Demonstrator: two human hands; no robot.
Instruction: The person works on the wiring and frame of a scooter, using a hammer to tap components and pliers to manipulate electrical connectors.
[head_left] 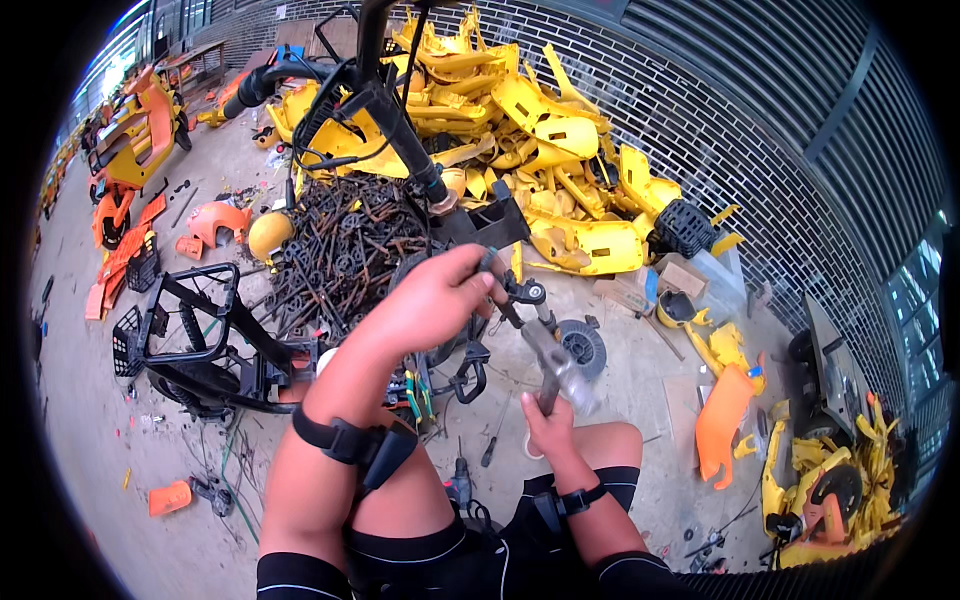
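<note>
My left hand (455, 295) reaches forward, its fingers closed round a slim dark rod (509, 312) that looks like a punch or chisel. In my right hand (549, 428) is the handle of a hammer (547, 352). Its grey metal head is smeared by motion and lies close to the rod's nearer end; whether they touch I cannot tell. Just ahead of my left hand stands a black scooter frame (400, 125) with a steering column and hanging cables. A metal bracket with a round joint (530, 291) sits beside the rod.
A heap of yellow plastic panels (580, 150) lies against the brick wall, with rusty metal parts (345, 245) nearer. Another black frame (215, 345) stands at the left. A small wheel (582, 348), a screwdriver (492, 442), a power drill (459, 484) and green-handled pliers (412, 397) surround me.
</note>
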